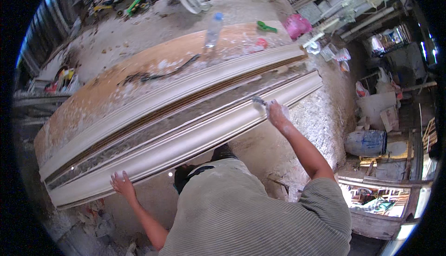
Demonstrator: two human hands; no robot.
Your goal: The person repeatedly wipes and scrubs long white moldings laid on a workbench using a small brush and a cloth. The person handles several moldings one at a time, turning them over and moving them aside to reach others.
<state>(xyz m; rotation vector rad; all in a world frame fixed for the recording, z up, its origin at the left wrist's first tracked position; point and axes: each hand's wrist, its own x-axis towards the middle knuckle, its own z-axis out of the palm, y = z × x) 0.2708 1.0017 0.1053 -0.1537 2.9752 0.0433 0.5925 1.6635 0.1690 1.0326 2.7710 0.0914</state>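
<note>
Left hand: left hand (pixel 122 184) lay flat, fingers spread, on the near lower edge of the near moulding (pixel 186 137), toward its left end; open palm, gripping nothing.
Right hand: right hand (pixel 277 114) was closed around a small scraper-like tool (pixel 259 101), blade tip touching the moulding's upper face near its right end.
Mouldings: 2 long white plaster cornice strips lay side by side; far moulding (pixel 176 91) just behind the near one, a dusty channel between them.
Long axis: ran from lower left to upper right across the view, crosswise to the person's body.
Support: both strips rested on a plaster-spattered workbench (pixel 88 98).
Hand-to-piece relation: piece sat straight ahead of both hands; hands well apart along its length, right one nearer the tool's working spot, left one steadying the opposite end.
Bench clutter: plastic bottle (pixel 213 30) upright beyond the far moulding, green tool (pixel 266 26) and pink bag (pixel 297 25) near the bench's far right end.
Floor: blue barrel (pixel 366 142) to the right, well apart.
</note>
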